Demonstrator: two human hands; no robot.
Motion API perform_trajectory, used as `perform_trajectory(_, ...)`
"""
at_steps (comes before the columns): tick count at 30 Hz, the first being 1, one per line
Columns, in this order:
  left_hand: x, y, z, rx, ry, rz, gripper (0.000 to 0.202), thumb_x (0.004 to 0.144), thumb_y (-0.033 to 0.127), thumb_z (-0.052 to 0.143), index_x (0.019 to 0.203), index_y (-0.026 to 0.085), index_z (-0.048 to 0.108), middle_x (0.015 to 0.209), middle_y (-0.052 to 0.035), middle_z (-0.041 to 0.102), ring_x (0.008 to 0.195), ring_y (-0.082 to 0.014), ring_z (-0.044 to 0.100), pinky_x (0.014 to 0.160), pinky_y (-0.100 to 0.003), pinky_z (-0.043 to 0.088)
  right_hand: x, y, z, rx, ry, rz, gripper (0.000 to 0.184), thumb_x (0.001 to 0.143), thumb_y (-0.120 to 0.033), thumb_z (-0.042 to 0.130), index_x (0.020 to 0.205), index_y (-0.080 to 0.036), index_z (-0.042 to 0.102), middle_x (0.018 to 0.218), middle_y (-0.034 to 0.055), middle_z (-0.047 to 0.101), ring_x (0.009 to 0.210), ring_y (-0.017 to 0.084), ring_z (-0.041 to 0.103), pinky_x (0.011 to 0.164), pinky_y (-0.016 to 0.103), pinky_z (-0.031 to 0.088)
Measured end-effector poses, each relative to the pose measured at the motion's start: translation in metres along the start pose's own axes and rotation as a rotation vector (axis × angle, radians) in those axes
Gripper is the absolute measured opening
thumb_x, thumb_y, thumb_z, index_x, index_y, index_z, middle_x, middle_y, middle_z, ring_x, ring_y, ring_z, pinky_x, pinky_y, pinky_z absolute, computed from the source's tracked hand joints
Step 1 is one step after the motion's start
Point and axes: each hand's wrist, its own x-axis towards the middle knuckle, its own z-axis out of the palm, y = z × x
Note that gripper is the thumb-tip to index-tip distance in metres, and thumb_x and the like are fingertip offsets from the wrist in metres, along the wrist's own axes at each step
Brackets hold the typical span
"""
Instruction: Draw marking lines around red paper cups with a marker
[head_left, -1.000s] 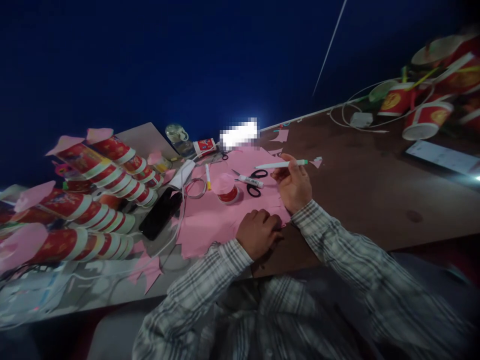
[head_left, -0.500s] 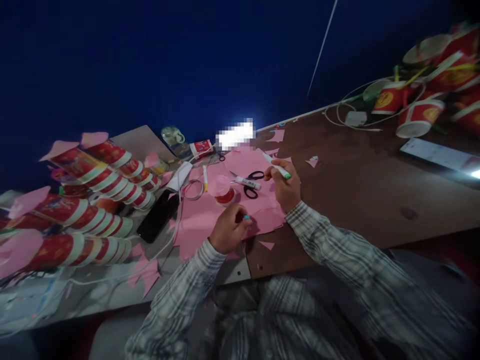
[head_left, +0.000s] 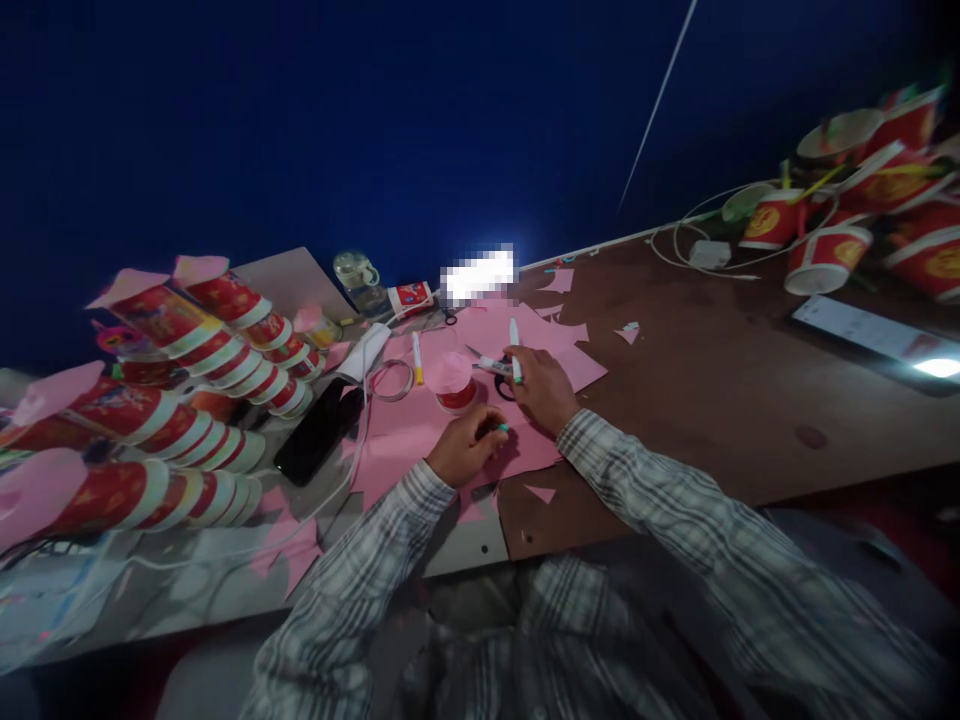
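Observation:
My left hand point(head_left: 466, 447) is closed, with a small green marker cap point(head_left: 502, 428) pinched between thumb and fingertips. To its right, my right hand point(head_left: 546, 388) grips a white marker point(head_left: 514, 338) with a green end, its other end pointing away from me. That hand covers part of the black-handled scissors point(head_left: 504, 388) and a white glue-like tube point(head_left: 493, 366). Just beyond my left hand stands a red paper cup point(head_left: 457, 398) topped by a pink paper piece point(head_left: 450, 372). Pink paper sheets point(head_left: 397, 440) lie under all of these.
Stacked red and white cups point(head_left: 217, 350) with pink tops lean at left. Nearby are a black phone point(head_left: 315, 435), a yellow-white marker point(head_left: 418, 358), a coiled cable point(head_left: 392, 380) and a glass bottle point(head_left: 360, 285). At right lie more cups point(head_left: 829, 260) and a lit phone point(head_left: 862, 335).
My right hand has moved left, over the scissors, and the marker has swung from a slant to nearly straight away from me. My left hand still pinches the cap.

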Motion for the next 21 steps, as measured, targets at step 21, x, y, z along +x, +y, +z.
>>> perform_trajectory(21,0.001,-0.024,0.006,-0.011,0.176,0.039,0.027,0.089,0.033,0.064,0.110,0.016,0.064,0.095,-0.0080,0.071,0.077,-0.0155,0.067,0.074,-0.030,0.057,-0.004,0.010,-0.003,0.190,0.312,0.043,0.033,0.091,-0.029,0.052,0.122,-0.018,0.057,0.116,0.0154,0.069,0.100,0.031,0.067,0.088,0.048,0.054)
